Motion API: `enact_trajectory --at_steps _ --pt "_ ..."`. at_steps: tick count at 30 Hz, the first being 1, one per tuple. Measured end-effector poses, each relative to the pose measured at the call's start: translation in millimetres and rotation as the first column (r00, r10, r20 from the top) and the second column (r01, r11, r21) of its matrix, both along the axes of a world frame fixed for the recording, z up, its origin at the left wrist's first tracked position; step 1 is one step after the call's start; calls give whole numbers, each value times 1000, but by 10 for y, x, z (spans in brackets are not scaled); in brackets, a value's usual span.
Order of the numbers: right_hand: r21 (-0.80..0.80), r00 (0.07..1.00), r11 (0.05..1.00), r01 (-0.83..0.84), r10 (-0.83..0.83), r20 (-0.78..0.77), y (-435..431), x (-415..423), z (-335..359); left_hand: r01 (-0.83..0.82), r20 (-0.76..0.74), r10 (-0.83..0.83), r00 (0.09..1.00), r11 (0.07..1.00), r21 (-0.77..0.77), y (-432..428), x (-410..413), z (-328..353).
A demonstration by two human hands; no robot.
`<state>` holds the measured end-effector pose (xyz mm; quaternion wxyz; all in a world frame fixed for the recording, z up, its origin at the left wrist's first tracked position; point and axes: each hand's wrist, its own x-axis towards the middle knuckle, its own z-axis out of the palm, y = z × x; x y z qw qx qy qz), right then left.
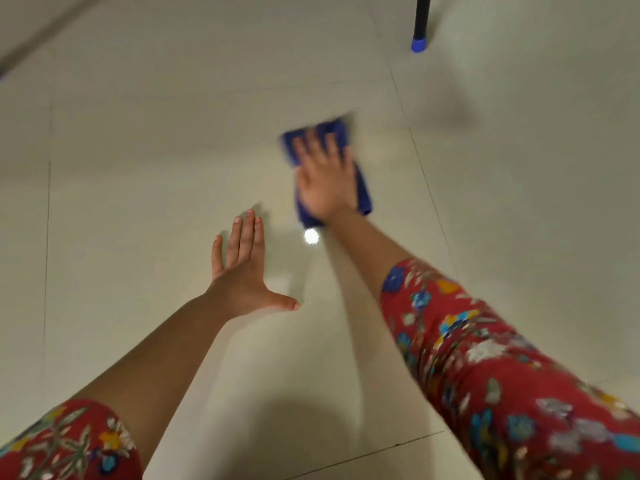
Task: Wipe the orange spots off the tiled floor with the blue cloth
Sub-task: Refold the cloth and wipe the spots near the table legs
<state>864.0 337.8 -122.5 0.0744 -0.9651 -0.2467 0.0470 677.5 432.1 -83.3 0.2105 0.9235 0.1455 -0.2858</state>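
At the lower left of the frame a red flowered sleeve (69, 445) ends near the elbow, and the bare left forearm runs up and to the right toward the middle. The left hand (242, 271) lies palm down on the floor (156, 150), its four fingers straight and close together and pointing to the top of the frame, its thumb stretched wide to the right; it holds nothing. Thin grout lines cross the pale tiles at the far left and along the bottom. Just right of the left fingertips a small bright glare (311, 236) shines on the tile. Right above the glare, a little right of centre, lies the cloth (364, 194), blue and folded, flat on the floor and blurred at its upper edge. The right hand (325, 178) presses flat on top of it, palm down, fingers straight and slightly spread, covering most of its middle, so that blue shows past the fingertips and along the right side of the palm. A faint warm tint lies on the tile just right of the cloth, too blurred to read as a spot. The right arm is stretched out straight from the lower right corner, with its flowered sleeve (485, 375) reaching partway down the forearm. At the upper right stands a black pole (420, 15) with a blue cap (419, 43) on the floor, well apart from the cloth.
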Motion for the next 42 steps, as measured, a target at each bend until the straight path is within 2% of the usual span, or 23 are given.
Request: enact_trajectory --at_steps 2,4,5,6,8,10,11,16,22,25,28,30,31,33,35,36,38,40,42 --pt "3 973 974 -228 228 -25 231 -457 -38 14 -3 -14 1000 1000 19 19 4 1" --pt "34 948 953 -302 304 -89 134 -509 -38 22 -20 -22 1000 1000 19 14 5 8" --pt "36 954 955 -293 295 -59 25 -393 -60 27 -21 -27 999 999 20 10 3 12" --pt "15 968 969 -247 247 -35 -99 -204 -74 30 -24 -29 999 999 24 11 4 13" --pt "-44 1000 999 7 -8 -19 -507 258 -64 32 -37 -31 999 999 24 8 5 22" --pt "-47 954 953 299 -300 -25 -1138 639 -41 33 -34 -32 999 999 38 5 -1 15" --pt "-45 920 921 388 -390 -41 -1460 759 -24 38 -36 -37 999 998 41 4 2 13" --pt "-18 867 869 495 -495 -62 -2240 517 -4 41 -36 -40 999 998 45 -8 10 11" --pt "-41 782 782 622 -623 -20 -2578 -1118 -25 25 -1 -25 1000 998 51 -17 1 -31" --pt "-89 748 747 658 -663 -31 -2519 -1029 -50 19 7 -20 1000 999 40 -10 4 -59" --pt "-59 769 768 637 -639 -8 -2176 -345 -39 13 25 -14 1000 999 45 -9 -18 -100" --pt "-29 848 848 529 -529 -9 -1639 -16 -6 10 32 -11 999 999 40 11 -4 -94" --pt "-23 912 912 410 -411 -20 -1322 -10 5 9 36 -11 999 999 34 23 -10 -96" --pt "-6 999 999 44 -44 -30 -822 -365 -2 14 60 -15 998 1000 17 34 -24 -113" --pt "4 952 953 -303 303 -38 -758 -1074 -11 -8 95 8 995 1000 -1 74 -41 -145" --pt "22 926 927 -374 374 -52 -919 -1365 -9 -14 111 15 994 1000 -9 77 -44 -167" --pt "39 942 943 -331 333 -50 -1370 -1566 -20 -12 135 13 991 1000 -9 51 -43 -212" --pt "17 995 995 -103 103 -10 -1644 -1286 -39 -8 147 12 989 1000 -26 65 -41 -213" --pt "-45 986 986 163 -164 -20 -1591 -835 -15 -53 182 64 981 996 -65 85 -98 -200"
